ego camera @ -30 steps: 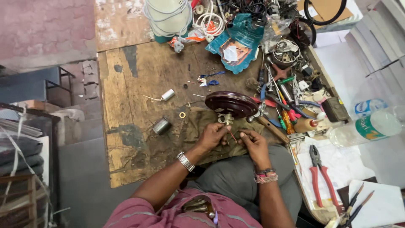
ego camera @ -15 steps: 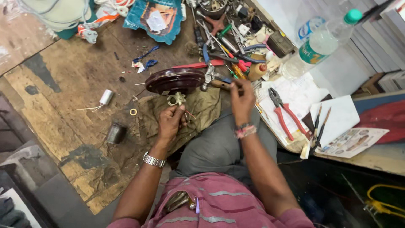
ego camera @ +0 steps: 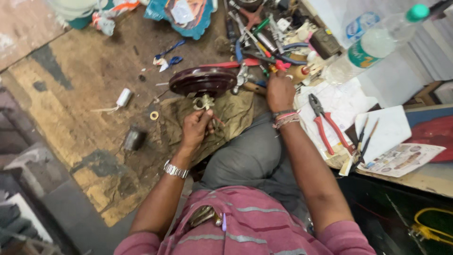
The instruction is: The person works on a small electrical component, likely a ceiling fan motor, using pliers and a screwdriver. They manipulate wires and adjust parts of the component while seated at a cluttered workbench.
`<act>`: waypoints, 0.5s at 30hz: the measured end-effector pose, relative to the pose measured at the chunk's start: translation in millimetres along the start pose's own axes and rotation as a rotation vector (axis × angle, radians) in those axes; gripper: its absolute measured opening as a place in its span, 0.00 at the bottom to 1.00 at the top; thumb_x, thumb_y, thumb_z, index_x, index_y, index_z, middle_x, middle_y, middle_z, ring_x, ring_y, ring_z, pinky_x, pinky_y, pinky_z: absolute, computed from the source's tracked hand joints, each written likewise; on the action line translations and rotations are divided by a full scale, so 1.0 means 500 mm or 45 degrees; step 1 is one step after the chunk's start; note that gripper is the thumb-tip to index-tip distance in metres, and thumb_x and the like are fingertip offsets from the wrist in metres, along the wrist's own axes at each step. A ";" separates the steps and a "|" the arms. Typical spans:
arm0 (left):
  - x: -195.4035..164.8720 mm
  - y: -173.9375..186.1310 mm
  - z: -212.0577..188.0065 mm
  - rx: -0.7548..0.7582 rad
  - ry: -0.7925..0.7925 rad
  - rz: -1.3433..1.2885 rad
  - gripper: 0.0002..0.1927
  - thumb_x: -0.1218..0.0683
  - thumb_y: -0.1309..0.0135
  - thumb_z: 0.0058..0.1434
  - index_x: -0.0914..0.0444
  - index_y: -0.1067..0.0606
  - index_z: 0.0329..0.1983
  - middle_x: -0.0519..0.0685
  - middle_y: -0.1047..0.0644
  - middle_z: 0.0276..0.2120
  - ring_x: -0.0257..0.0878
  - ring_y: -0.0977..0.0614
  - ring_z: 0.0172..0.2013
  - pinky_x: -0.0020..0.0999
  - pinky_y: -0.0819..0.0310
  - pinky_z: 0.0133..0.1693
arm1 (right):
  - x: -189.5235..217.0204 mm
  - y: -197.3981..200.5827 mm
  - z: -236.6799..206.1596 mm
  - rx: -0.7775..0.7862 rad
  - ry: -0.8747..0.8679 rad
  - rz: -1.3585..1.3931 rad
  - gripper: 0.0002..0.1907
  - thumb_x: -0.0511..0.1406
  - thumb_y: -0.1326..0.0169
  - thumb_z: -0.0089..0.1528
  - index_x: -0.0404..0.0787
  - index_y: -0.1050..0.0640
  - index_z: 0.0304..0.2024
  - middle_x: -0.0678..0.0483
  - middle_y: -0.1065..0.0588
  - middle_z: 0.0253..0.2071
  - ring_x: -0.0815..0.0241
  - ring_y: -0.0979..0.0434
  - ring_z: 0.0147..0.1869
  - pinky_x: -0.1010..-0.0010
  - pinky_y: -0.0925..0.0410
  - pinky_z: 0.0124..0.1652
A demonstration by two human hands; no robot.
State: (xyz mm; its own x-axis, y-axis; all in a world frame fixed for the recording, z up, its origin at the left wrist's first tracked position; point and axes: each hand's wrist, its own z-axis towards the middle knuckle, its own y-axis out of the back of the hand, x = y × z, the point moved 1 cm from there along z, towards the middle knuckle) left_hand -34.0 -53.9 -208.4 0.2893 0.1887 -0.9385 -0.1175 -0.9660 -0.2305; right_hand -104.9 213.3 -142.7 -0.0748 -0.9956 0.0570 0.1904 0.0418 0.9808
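Maroon and round, the motor housing (ego camera: pixel 203 81) lies on the worn wooden desk (ego camera: pixel 80 89), just beyond the left fingers (ego camera: pixel 204 118). A brass fitting (ego camera: pixel 204 101) hangs at its near edge, and the left hand (ego camera: pixel 196 130) curls narrow around the small parts directly under that fitting, touching them; what exactly it pinches is too small to tell. A crumpled olive cloth (ego camera: pixel 236 113) spreads beneath and beside these fingers. The right hand (ego camera: pixel 280 90) reaches to the far side of the housing, its fingers bent down into a heap of screwdrivers and hand tools (ego camera: pixel 264 42); whether they grip one cannot be told. Red-handled pliers (ego camera: pixel 325 125) lie on white paper just beside the right wrist. A small brass ring (ego camera: pixel 154 115) and a white cylinder (ego camera: pixel 124 97) rest apart from the left fingers.
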 end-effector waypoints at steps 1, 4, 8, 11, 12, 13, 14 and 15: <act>-0.002 0.002 0.000 -0.001 -0.013 0.001 0.17 0.49 0.46 0.71 0.64 0.24 0.29 0.42 0.26 0.20 0.28 0.26 0.20 0.24 0.34 0.25 | 0.002 -0.003 0.006 -0.017 0.037 -0.065 0.09 0.34 0.49 0.65 0.37 0.19 0.43 0.43 0.23 0.44 0.41 0.21 0.44 0.53 0.27 0.38; 0.000 0.002 0.000 0.002 0.033 -0.098 0.16 0.49 0.46 0.70 0.64 0.25 0.29 0.43 0.26 0.20 0.29 0.26 0.20 0.25 0.38 0.23 | -0.009 -0.011 0.015 -0.038 0.105 -0.194 0.10 0.33 0.50 0.65 0.38 0.19 0.43 0.42 0.23 0.43 0.42 0.21 0.43 0.53 0.26 0.39; 0.001 -0.002 0.001 0.034 -0.014 -0.166 0.16 0.48 0.45 0.70 0.63 0.25 0.31 0.43 0.26 0.20 0.29 0.26 0.20 0.26 0.34 0.25 | -0.018 -0.019 0.006 0.000 0.047 -0.145 0.10 0.34 0.51 0.66 0.38 0.19 0.42 0.42 0.24 0.42 0.42 0.21 0.43 0.51 0.27 0.36; 0.001 -0.008 0.002 0.028 -0.003 -0.166 0.16 0.48 0.45 0.70 0.63 0.25 0.31 0.43 0.26 0.20 0.29 0.27 0.20 0.25 0.35 0.25 | -0.016 -0.017 -0.007 -0.034 0.029 -0.099 0.09 0.32 0.49 0.65 0.37 0.19 0.42 0.42 0.24 0.43 0.42 0.22 0.43 0.52 0.27 0.36; 0.002 -0.009 0.001 0.017 0.008 -0.146 0.16 0.48 0.45 0.70 0.63 0.25 0.31 0.43 0.26 0.20 0.29 0.27 0.20 0.25 0.37 0.24 | -0.013 -0.012 -0.012 -0.050 0.031 -0.086 0.08 0.32 0.49 0.64 0.37 0.19 0.42 0.43 0.24 0.43 0.42 0.22 0.44 0.52 0.27 0.36; 0.002 -0.009 0.000 0.006 0.019 -0.124 0.16 0.48 0.45 0.70 0.64 0.25 0.31 0.43 0.26 0.20 0.29 0.27 0.19 0.24 0.39 0.23 | -0.009 -0.003 -0.019 -0.157 0.048 -0.016 0.08 0.33 0.46 0.61 0.37 0.19 0.41 0.42 0.25 0.42 0.41 0.22 0.43 0.52 0.28 0.36; 0.002 -0.010 -0.001 0.015 0.011 -0.128 0.16 0.48 0.45 0.70 0.63 0.25 0.32 0.43 0.26 0.20 0.29 0.27 0.20 0.24 0.38 0.23 | -0.007 0.010 -0.025 -0.265 0.065 0.054 0.09 0.33 0.43 0.58 0.37 0.19 0.40 0.42 0.25 0.40 0.41 0.22 0.43 0.52 0.28 0.36; 0.001 -0.012 0.001 0.022 -0.002 -0.134 0.15 0.48 0.45 0.70 0.63 0.25 0.32 0.43 0.26 0.20 0.29 0.26 0.20 0.24 0.37 0.24 | -0.004 0.024 -0.029 -0.378 0.085 0.125 0.10 0.34 0.41 0.55 0.36 0.19 0.38 0.42 0.26 0.39 0.40 0.23 0.42 0.52 0.29 0.36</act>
State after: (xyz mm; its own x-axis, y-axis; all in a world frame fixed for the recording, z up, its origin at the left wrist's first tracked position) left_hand -33.3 -47.8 -207.7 0.2993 0.2890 -0.9094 -0.1030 -0.9377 -0.3318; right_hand -88.3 214.7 -133.7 0.0203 -0.9918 0.1264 0.4716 0.1210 0.8734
